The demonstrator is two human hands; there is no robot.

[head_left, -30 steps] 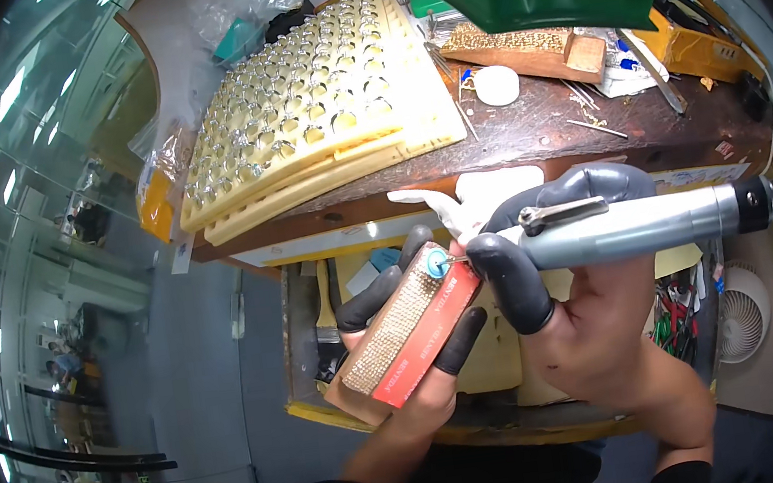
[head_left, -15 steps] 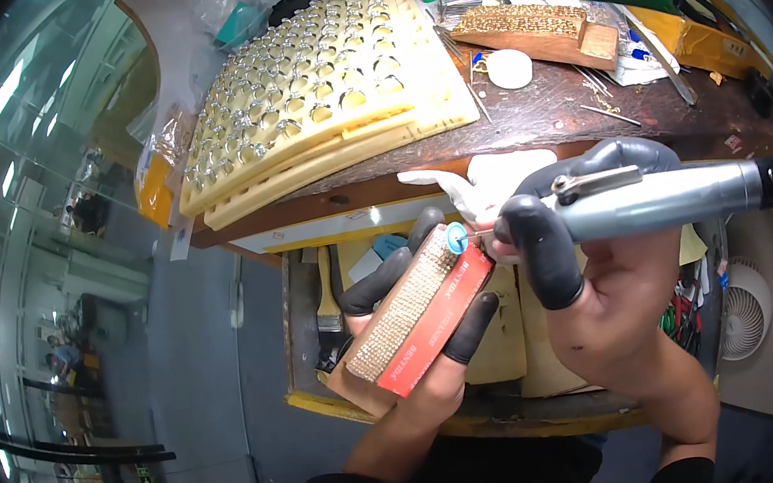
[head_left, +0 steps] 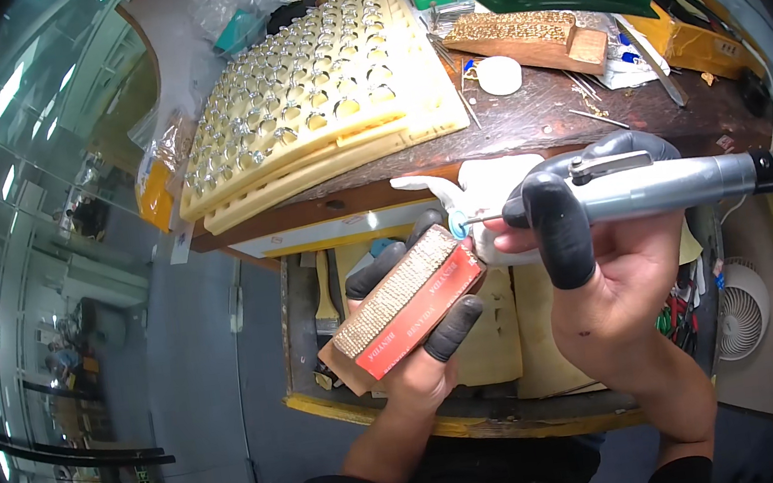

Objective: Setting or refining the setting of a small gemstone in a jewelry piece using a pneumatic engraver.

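In my left hand (head_left: 429, 371), with black finger cots on its fingers, is a wooden block (head_left: 352, 369). Rows of small gold beads or chain (head_left: 393, 294) cover its upper face, and a red printed strip (head_left: 420, 319) runs along its side. The block slants up toward the right. My right hand (head_left: 592, 264), also with black finger cots, is closed around a silver rotary handpiece (head_left: 688, 183) lying nearly level. A small blue disc (head_left: 458, 225) on its thin shank sits at the block's upper right end; whether they touch, I cannot tell.
Behind my hands, a white padded piece (head_left: 500, 179) juts from the bench edge. Cream trays (head_left: 324, 167) with many silver rings stand back left. A wooden block with gold pieces (head_left: 531, 45), a white round lid (head_left: 499, 75) and metal tools lie right. Below is an open drawer (head_left: 487, 427).
The block has turned a little, showing less of its beaded face and moving slightly left. The handpiece has shifted right and the blue disc has risen slightly at the block's end.
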